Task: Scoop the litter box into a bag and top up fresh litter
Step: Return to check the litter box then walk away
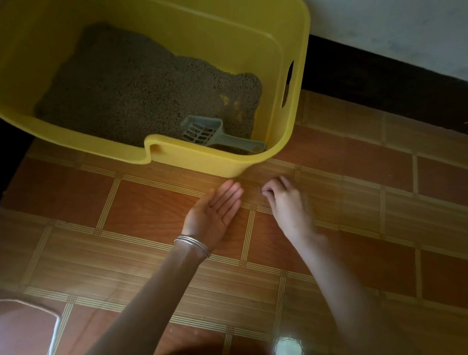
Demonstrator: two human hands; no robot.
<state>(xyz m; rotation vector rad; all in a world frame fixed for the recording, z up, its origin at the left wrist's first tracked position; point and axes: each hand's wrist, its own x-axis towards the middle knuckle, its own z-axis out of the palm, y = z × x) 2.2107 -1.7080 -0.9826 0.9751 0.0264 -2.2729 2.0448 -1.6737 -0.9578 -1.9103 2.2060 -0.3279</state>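
Note:
A yellow litter box (222,164) stands on the tiled floor, holding grey-brown litter (139,86). A grey slotted scoop (211,135) lies in the litter at the box's front right corner. My left hand (213,210) lies palm up and flat on the floor just in front of the box, fingers straight, with bangles at the wrist. My right hand (286,204) is beside it, its fingertips pinching at a few dark litter grains (260,190) on the floor.
A white wall with a dark skirting (388,86) runs behind the box at the right. The corner of a pale object (5,327) shows at the bottom left. A bright glare spot (288,352) reflects off the tiles near me.

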